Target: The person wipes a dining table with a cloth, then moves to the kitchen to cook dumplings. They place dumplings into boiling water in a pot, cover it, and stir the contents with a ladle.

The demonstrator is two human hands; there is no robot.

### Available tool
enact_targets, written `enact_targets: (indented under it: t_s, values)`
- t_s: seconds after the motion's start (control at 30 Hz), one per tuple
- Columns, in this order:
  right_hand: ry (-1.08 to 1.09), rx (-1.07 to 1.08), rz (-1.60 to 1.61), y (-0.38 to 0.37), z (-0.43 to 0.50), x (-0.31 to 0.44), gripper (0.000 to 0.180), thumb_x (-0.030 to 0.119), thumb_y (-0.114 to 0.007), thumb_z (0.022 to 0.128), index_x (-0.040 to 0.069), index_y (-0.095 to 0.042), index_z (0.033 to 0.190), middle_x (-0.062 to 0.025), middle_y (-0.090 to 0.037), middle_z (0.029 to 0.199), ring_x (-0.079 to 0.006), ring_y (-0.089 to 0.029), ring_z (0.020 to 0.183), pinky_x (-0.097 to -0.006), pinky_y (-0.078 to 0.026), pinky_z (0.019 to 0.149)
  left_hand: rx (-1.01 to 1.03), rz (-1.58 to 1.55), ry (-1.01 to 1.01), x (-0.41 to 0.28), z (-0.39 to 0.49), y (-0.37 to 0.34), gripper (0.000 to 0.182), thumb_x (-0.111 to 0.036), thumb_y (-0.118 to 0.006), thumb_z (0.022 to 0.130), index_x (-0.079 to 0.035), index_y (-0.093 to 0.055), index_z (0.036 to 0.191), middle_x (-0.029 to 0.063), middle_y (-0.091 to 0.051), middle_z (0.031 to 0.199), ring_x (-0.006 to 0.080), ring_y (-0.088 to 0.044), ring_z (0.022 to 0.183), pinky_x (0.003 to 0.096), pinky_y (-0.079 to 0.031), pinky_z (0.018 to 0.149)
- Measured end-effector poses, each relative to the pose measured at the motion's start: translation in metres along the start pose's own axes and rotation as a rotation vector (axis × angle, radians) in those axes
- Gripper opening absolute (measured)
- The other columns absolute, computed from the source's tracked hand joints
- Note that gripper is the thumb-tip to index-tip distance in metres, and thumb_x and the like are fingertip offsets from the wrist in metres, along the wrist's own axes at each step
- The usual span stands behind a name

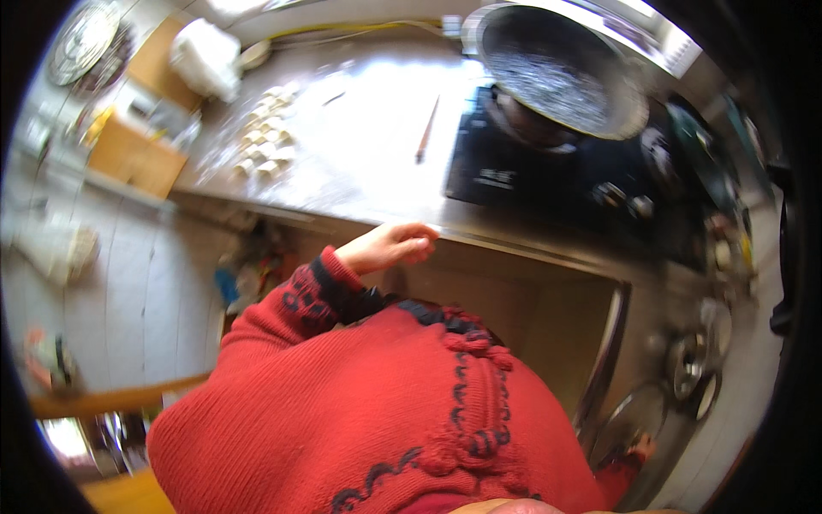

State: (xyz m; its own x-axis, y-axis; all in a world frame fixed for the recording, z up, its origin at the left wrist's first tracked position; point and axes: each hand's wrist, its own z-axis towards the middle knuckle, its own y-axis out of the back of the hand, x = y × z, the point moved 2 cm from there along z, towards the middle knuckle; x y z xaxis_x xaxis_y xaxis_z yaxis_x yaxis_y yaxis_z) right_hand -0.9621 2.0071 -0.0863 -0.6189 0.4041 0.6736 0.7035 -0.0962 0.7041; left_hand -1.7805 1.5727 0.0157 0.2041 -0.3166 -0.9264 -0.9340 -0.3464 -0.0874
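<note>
My left hand [393, 247] is held empty beside the counter's front edge, its fingers loosely bent and the thumb apart. At the lower right, my right hand [642, 444] is small and blurred by the rim of a round glass lid [632, 414]; whether it grips the lid cannot be told. Short pieces of pale dough [266, 144] stand grouped on the floury steel counter [359, 186]. A thin wooden stick [427, 132] lies farther right on it. A large wok [626, 119] with bubbling water sits on the black cooktop [514, 167].
A white plastic bag [207, 54] and wooden boards or boxes [135, 155] stand at the counter's left end. Cooktop knobs [623, 199] face me. Metal lids or bowls [687, 366] lie at the right. A yellow hose [334, 29] runs along the back.
</note>
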Motion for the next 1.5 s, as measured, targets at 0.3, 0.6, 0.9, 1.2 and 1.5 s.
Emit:
enact_targets:
  t_s: [0.3,0.6,0.9,1.2,1.5]
  values:
    - [0.489,-0.397,-0.489,-0.089,-0.058,0.154,0.048,0.034,-0.052,0.086,-0.002,-0.056,0.117,-0.0258,-0.061,0.107,-0.0408,-0.058,0.096,-0.0463,-0.045,0.084,-0.61,-0.083,-0.036,0.056,-0.086,0.169,0.026,-0.016,-0.054,0.092,-0.003,-0.058,0.114,0.004,-0.062,0.098,0.0098,-0.058,0.084,0.024,-0.048,0.074]
    - [0.963,0.317,0.15,-0.313,-0.419,0.393,0.031,0.014,-0.051,0.094,0.001,-0.053,0.122,-0.0021,-0.057,0.081,-0.008,-0.05,0.067,-0.0213,-0.044,0.062,-1.345,0.786,-0.148,0.088,-0.168,0.345,0.029,0.001,-0.059,0.074,-0.004,-0.063,0.103,0.0095,-0.061,0.1,0.0199,-0.06,0.091,0.03,-0.049,0.08]
    - [1.394,0.771,0.006,-0.398,-0.569,0.468,0.028,0.003,-0.053,0.091,-0.001,-0.053,0.119,-0.0056,-0.057,0.077,-0.0108,-0.052,0.063,-0.0227,-0.045,0.059,-1.158,0.815,-0.026,0.113,-0.142,0.399,0.035,-0.001,-0.063,0.067,-0.007,-0.06,0.102,0.0158,-0.056,0.105,0.0339,-0.053,0.103,0.0385,-0.043,0.092]
    - [1.428,0.881,0.021,-0.419,-0.581,0.481,0.028,-0.001,-0.052,0.09,0.001,-0.054,0.118,-0.0054,-0.057,0.077,-0.0104,-0.051,0.062,-0.0227,-0.045,0.058,-1.126,0.848,-0.101,0.088,-0.141,0.421,0.028,-0.005,-0.074,0.063,-0.005,-0.062,0.089,0.013,-0.052,0.109,0.0292,-0.054,0.102,0.0348,-0.045,0.089]
    - [1.391,0.902,-0.01,-0.418,-0.6,0.483,0.023,-0.002,-0.053,0.088,-0.001,-0.058,0.11,-0.0068,-0.059,0.077,-0.0118,-0.054,0.062,-0.0242,-0.045,0.056,-0.978,1.024,-0.273,0.115,-0.122,0.426,0.032,-0.01,-0.069,0.064,-0.006,-0.058,0.094,0.013,-0.055,0.104,0.0325,-0.053,0.1,0.0396,-0.044,0.086]
